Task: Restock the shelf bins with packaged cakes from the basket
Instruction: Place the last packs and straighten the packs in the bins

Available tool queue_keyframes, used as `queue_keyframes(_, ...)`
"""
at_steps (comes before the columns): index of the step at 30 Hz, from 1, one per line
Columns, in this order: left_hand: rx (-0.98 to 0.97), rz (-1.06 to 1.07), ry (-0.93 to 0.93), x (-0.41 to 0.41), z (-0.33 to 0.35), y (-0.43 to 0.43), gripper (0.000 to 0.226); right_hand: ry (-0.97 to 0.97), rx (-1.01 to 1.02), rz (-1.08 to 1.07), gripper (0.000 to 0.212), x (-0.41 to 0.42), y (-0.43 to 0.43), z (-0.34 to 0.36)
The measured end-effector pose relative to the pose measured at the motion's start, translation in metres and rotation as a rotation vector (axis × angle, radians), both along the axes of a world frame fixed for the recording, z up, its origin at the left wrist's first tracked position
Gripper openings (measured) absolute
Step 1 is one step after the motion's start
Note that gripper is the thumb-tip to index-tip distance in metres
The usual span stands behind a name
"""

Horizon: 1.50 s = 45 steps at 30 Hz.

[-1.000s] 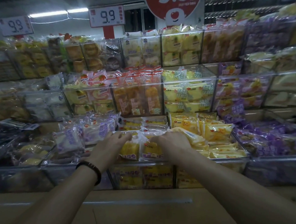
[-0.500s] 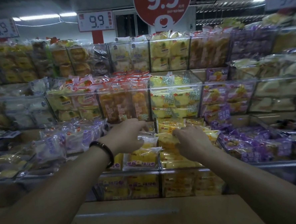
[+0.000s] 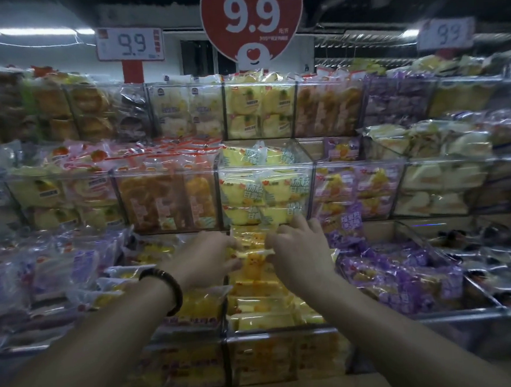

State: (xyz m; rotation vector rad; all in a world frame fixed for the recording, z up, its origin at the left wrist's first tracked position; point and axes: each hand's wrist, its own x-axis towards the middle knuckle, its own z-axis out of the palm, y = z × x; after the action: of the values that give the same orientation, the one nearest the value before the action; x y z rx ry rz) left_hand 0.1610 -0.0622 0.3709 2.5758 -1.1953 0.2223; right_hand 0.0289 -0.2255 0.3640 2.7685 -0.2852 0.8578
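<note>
A: Head view. Gripping what?

B: Pinching one yellow cake packet (image 3: 253,254) from both ends: held by the left hand (image 3: 204,256) at one edge and by the right hand (image 3: 299,250) at the other, with curled fingers on each side.

A: Why two-handed?

B: Probably to keep the slack wrapper flat and square it onto the stack in the bin (image 3: 286,329) just beneath the hands. Judged, not observed.

A: Position of packet relative to hands?

B: Directly between them, touching both. Above the stacked yellow packs, toward the far end of the bin. Purple packets (image 3: 402,274) off to the right of the right hand. More yellow packs under the left wrist, by the bracelet (image 3: 167,288).

A: Basket?

B: Not in view.
</note>
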Motion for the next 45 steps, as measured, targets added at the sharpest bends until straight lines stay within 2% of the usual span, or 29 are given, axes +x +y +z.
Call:
queue_keyframes(2,0.033,0.005,-0.028,0.003,-0.004,-0.005,0.04,0.031,0.067,0.032,0.024,0.003,-0.009,-0.005)
queue_keyframes(6,0.115,0.04,-0.124,0.006,-0.003,-0.01,0.044,0.104,0.181,0.2,0.028,0.003,-0.032,-0.003)
queue_keyframes(9,0.107,0.001,-0.09,0.008,0.002,-0.01,0.049,0.036,0.352,0.224,0.025,0.006,-0.061,0.008)
queue_keyframes(11,0.024,-0.046,-0.051,0.011,0.01,-0.008,0.053,-0.016,0.433,0.189,0.018,0.011,-0.085,0.014)
queue_keyframes(14,-0.186,-0.125,0.025,0.021,0.024,-0.017,0.035,0.01,0.446,0.175,0.018,0.02,-0.117,0.02)
queue_keyframes(17,-0.233,-0.13,-0.01,0.034,0.03,-0.038,0.015,0.086,0.461,0.217,0.022,0.032,-0.133,0.022)
queue_keyframes(20,-0.182,-0.143,-0.004,0.048,0.028,-0.065,0.014,0.204,0.383,0.249,0.025,0.048,-0.138,0.024)
queue_keyframes(27,-0.093,-0.156,0.003,0.087,0.014,-0.101,0.022,0.286,0.184,0.319,0.027,0.075,-0.148,0.023)
queue_keyframes(30,-0.144,-0.188,-0.026,0.094,0.005,-0.103,0.02,0.29,0.126,0.336,0.029,0.081,-0.155,0.018)
queue_keyframes(36,-0.098,-0.229,-0.01,0.102,0.003,-0.101,0.04,0.294,0.208,0.38,0.038,0.09,-0.162,0.012)
queue_keyframes(45,-0.106,-0.254,0.081,0.1,0.002,-0.099,0.039,0.218,0.276,0.396,0.03,0.085,-0.159,0.0)
